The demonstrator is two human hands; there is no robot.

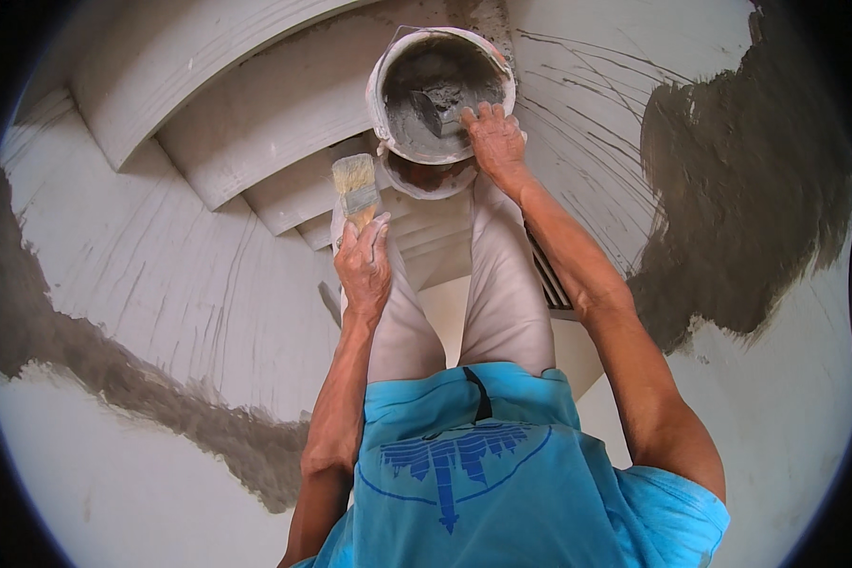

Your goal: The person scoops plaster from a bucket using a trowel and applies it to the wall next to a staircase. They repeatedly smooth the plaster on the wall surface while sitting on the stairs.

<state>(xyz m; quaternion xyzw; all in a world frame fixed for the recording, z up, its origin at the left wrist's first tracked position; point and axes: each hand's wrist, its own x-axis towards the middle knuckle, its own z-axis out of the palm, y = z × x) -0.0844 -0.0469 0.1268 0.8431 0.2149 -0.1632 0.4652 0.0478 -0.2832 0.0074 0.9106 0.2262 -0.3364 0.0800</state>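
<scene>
Pale grey stair steps [265, 142] stacked across the upper left, their long edges bending toward the rim, a pale left wall [142, 275] beside them with thin streaks, a pale right wall [577, 114] with darker streaks, a dark slatted grating [554, 284] lower down, partly hidden

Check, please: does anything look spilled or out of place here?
Yes, perhaps: thin dark streaks fan across the pale wall right of the bucket, outside the broad dark patch. They look like splashes or runs rather than an even coat.
</scene>
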